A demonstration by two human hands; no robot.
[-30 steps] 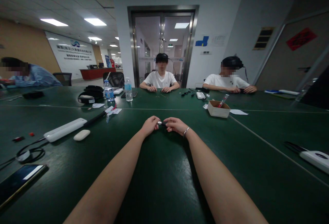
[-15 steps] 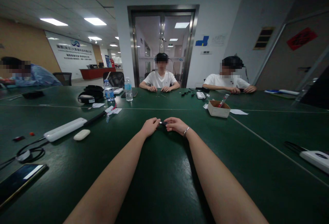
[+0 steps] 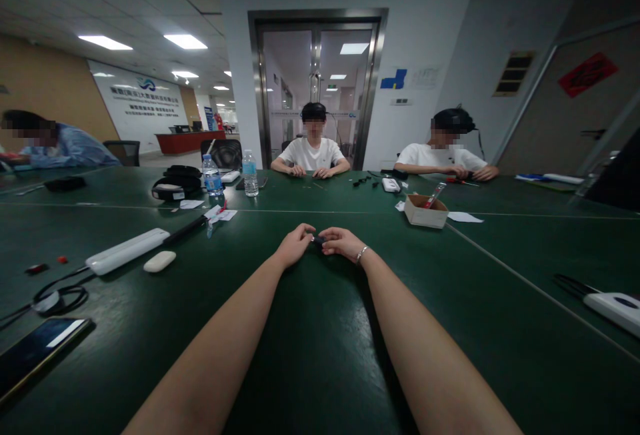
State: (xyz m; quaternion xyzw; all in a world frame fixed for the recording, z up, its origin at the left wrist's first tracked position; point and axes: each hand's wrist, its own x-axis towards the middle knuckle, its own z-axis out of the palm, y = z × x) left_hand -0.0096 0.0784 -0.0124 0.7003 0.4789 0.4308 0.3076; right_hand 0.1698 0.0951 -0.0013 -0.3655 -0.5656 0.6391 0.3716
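My left hand (image 3: 295, 243) and right hand (image 3: 341, 242) meet far out over the green worktop (image 3: 320, 355), and between them sits a small dark piece (image 3: 317, 240), pinched at each end. It is too small and too distant for me to say what it is, maybe a short plug or clip with a pale metal end. I judge it light and stiff, easy to drop, so I would take hold by its two ends with the fingertips, not the middle. My left fingers are curled nearly closed on its left end; my right fingers are likewise closed down on its right end, a bracelet (image 3: 362, 254) at that wrist. A white bar (image 3: 127, 251) and pale oval case (image 3: 159, 261) lie to my left, a cardboard box (image 3: 425, 212) ahead right, well apart.
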